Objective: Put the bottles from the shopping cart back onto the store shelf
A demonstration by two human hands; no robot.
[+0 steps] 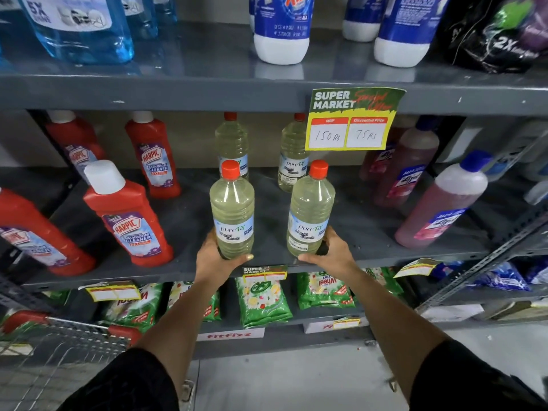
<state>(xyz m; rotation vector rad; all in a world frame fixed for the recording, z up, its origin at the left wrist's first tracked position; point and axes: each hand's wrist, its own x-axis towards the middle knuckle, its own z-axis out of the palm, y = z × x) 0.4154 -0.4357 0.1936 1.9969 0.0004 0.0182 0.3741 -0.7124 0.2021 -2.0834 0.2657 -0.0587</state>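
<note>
Two clear bleach bottles with orange caps stand upright at the front of the grey middle shelf (pixel 184 221). My left hand (pixel 216 259) grips the base of the left bottle (pixel 232 209). My right hand (pixel 332 255) grips the base of the right bottle (pixel 310 210). Two more of the same bottles (pixel 232 143) (pixel 293 152) stand behind them at the back of the shelf. The wire shopping cart (pixel 59 345) with red trim shows at the lower left; its contents are not visible.
Red Harpic bottles (pixel 130 215) stand to the left on the same shelf, pink Lizol bottles (pixel 441 203) to the right. A price sign (pixel 353 120) hangs from the shelf above. Green detergent packets (pixel 264 301) fill the shelf below.
</note>
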